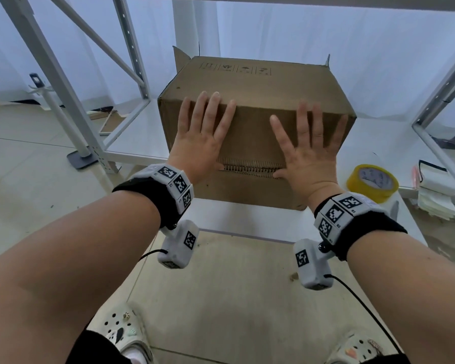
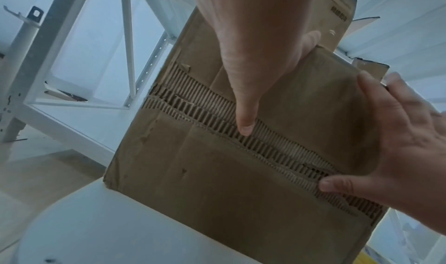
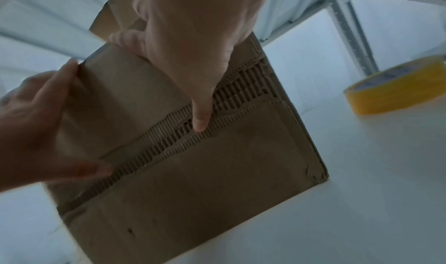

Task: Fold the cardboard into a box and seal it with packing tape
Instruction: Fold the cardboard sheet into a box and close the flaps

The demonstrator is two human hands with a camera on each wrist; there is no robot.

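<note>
A brown cardboard box point(image 1: 250, 82) lies on its side on the white table point(image 1: 247, 219), its two closed flaps facing me. The flaps meet at a torn, corrugated seam point(image 2: 277, 146). My left hand point(image 1: 202, 135) presses flat on the upper flap, fingers spread over the top edge, and its thumb point(image 2: 245, 127) rests on the seam. My right hand point(image 1: 307, 145) presses flat beside it, with its thumb point(image 3: 200, 123) on the seam too. A yellow roll of packing tape point(image 1: 372, 182) lies on the table to the right of the box, apart from both hands. The box's far flaps stand open.
Grey metal shelf uprights point(image 1: 61, 88) rise on both sides of the table. A stack of papers and notebooks point(image 1: 436, 190) sits at the right edge. A white pole on a grey base point(image 1: 82, 158) stands on the floor to the left. The table's near edge is just below my wrists.
</note>
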